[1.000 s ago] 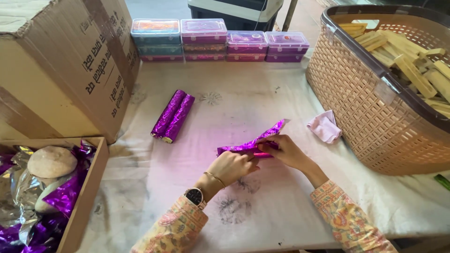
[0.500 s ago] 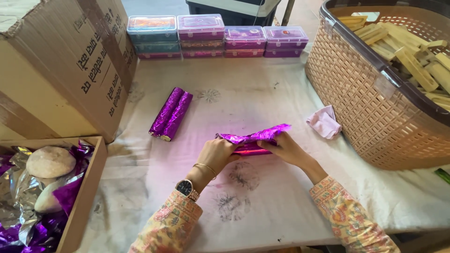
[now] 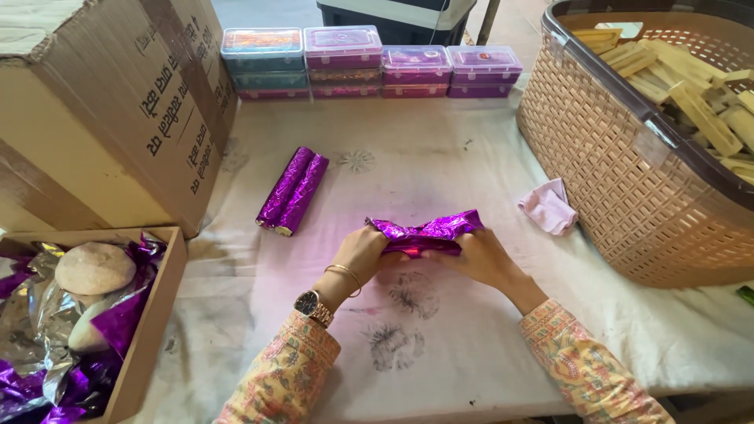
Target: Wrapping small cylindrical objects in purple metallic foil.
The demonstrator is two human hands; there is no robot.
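Both sets of fingers are pinching the crinkled purple foil wrapper (image 3: 428,232), which is lying on the white cloth-covered table (image 3: 440,165) — the left hand (image 3: 363,253) is gripping its left end, the right hand (image 3: 479,255) its right half. Pressing the foil snug and flat, creasing evenly, would likely keep the wrap tidy. Both wrists are angling inward, palms down — two finished purple foil rolls (image 3: 292,192) are lying well apart.

Whatever the purple foil wrapper (image 3: 428,232) encloses is hidden, and both hands' fingers (image 3: 377,239) curl out of sight against it. The woven basket (image 3: 628,180) and the big cardboard box (image 3: 102,118) run past the frame's edges.
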